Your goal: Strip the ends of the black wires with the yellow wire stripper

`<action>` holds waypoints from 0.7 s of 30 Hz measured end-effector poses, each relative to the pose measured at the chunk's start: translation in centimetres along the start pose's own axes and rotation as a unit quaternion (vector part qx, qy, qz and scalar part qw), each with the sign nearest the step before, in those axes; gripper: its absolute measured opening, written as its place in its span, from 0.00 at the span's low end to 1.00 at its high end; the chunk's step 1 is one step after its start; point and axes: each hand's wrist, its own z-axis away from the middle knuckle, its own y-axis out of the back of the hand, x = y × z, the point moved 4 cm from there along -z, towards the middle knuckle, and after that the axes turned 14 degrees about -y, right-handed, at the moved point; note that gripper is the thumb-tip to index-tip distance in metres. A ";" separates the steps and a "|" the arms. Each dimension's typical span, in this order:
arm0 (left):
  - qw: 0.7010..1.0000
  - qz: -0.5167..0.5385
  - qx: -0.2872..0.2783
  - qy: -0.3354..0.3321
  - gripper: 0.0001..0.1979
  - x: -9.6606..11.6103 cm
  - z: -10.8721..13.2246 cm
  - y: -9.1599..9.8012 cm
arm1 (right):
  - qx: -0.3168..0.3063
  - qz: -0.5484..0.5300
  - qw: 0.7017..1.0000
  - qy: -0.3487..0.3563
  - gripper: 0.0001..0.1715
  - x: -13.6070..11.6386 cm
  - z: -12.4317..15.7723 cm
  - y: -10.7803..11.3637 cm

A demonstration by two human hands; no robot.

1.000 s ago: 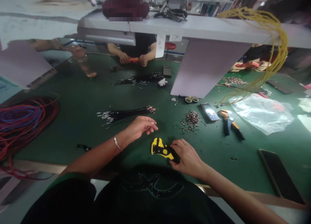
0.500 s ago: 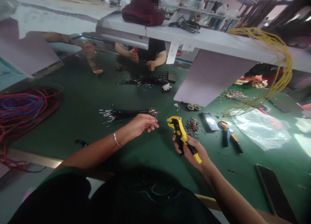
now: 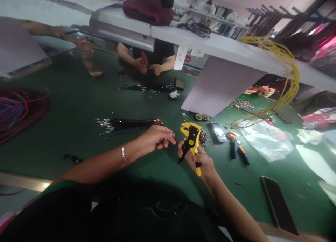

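Observation:
My right hand [image 3: 202, 159] is wrapped round the handles of a yellow and black wire stripper [image 3: 191, 139], its jaws pointing up and to the left. Just left of those jaws, my left hand [image 3: 157, 136] has thumb and fingers drawn together. A tiny shiny bit shows at its fingertips, too small to name. Behind my left hand lies a bundle of black wires [image 3: 128, 123] with pale ends on the left and coppery ends on the right. A heap of small metal terminals [image 3: 203, 137] is partly hidden behind the stripper.
To the right lie a keypad phone [image 3: 218, 132], an orange and blue hand tool [image 3: 237, 147], a clear plastic bag [image 3: 267, 139] and a dark smartphone [image 3: 278, 203]. Red and blue wire coils [image 3: 18, 112] lie left. A shelf [image 3: 223, 44] overhangs the table; across it a person's hands [image 3: 148, 67] hold a red tool.
The wire stripper has turned more upright, and my left hand has come closer to its jaws. The whole view has shifted slightly to the right.

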 end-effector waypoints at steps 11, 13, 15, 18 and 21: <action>0.999 0.005 0.002 0.053 0.05 -1.6 0.3 -0.6 | 0.081 0.081 0.993 -0.017 0.30 3.7 -1.1 1.6; 0.998 0.015 0.007 0.064 0.05 -2.1 0.2 -0.5 | 0.090 0.076 0.993 -0.027 0.29 4.0 -1.0 1.9; 0.997 0.022 0.010 0.072 0.05 -2.4 0.2 -0.4 | 0.099 0.073 0.991 -0.043 0.27 4.0 -1.0 1.9; 0.997 0.046 0.006 0.069 0.05 -2.5 0.0 -0.4 | 0.097 0.075 0.989 -0.083 0.28 3.8 -1.0 1.7; 0.996 0.062 0.002 0.059 0.04 -2.4 -0.2 -0.3 | 0.072 0.082 0.989 -0.103 0.28 4.0 -1.0 1.4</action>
